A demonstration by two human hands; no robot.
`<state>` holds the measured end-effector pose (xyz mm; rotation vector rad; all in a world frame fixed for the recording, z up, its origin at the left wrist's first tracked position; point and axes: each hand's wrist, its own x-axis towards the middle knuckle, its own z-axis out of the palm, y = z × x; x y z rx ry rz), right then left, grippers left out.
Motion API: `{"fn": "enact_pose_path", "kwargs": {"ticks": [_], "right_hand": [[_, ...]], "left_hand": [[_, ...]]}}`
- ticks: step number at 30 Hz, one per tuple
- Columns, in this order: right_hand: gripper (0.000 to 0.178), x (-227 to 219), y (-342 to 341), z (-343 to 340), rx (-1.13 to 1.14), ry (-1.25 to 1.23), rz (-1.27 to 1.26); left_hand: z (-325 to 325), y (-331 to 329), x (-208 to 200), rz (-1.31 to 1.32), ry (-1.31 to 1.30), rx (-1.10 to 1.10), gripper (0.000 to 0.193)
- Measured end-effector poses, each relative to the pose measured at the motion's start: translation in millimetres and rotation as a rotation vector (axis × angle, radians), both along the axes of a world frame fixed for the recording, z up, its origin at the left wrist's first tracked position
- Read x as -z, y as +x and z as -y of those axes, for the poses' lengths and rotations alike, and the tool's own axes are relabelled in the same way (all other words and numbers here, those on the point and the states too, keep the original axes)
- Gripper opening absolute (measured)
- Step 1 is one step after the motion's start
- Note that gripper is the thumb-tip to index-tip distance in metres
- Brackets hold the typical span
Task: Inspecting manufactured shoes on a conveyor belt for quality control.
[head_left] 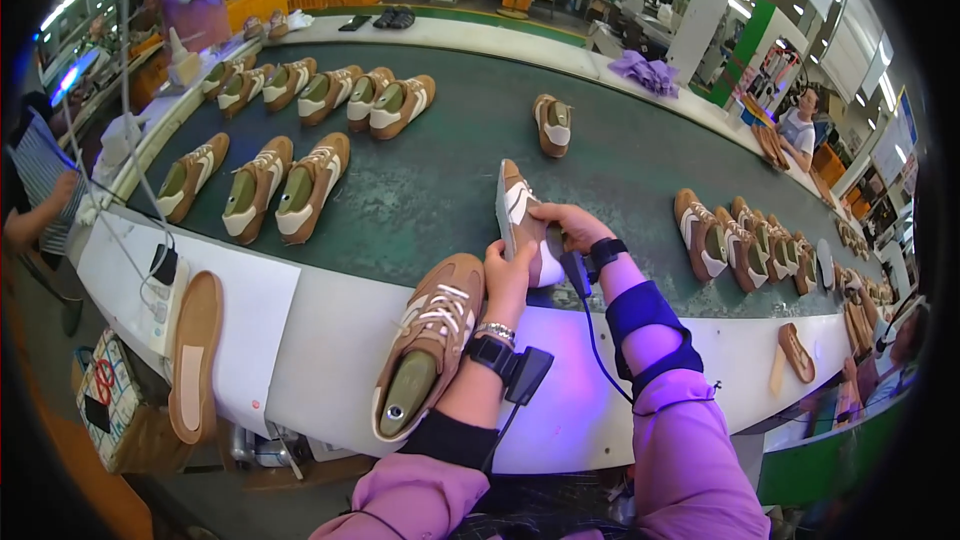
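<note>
Both my hands hold a brown and white sneaker (518, 202), tilted up on its side over the near edge of the green belt. My left hand (507, 278) grips it low on the sole side, fingers closed. From the other side my right hand (572, 226) has its fingers bent against the upper near the laces; its thumb is partly hidden. Just left of my left forearm, a second brown sneaker (440, 305) with white laces rests on the white ledge, a green last (411, 392) inside it.
Rows of similar sneakers (318, 185) stand on the belt (460, 140) to the left, more sneakers (745, 245) to the right. A single sneaker (552, 125) sits ahead. A tan insole (196, 355) lies on white paper (250, 300). Co-workers stand around the belt. Purple cloth (645, 73) lies on the far ledge.
</note>
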<state>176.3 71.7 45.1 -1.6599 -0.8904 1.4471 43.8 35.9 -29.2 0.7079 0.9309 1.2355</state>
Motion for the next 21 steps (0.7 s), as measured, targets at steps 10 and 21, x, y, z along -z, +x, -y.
{"fn": "enact_pose_path", "kwargs": {"ticks": [10, 21], "right_hand": [[0.075, -13.1, -126.9, 6.0, -0.381, 0.553, 0.889], [0.063, -12.5, -65.2, 84.4, -0.315, 0.577, 0.690]], "left_hand": [[-43.1, -59.8, 16.9, 0.633, -0.058, -0.005, 0.050], [6.3, -53.2, -52.3, 0.276, 0.058, -0.028, 0.050]]}}
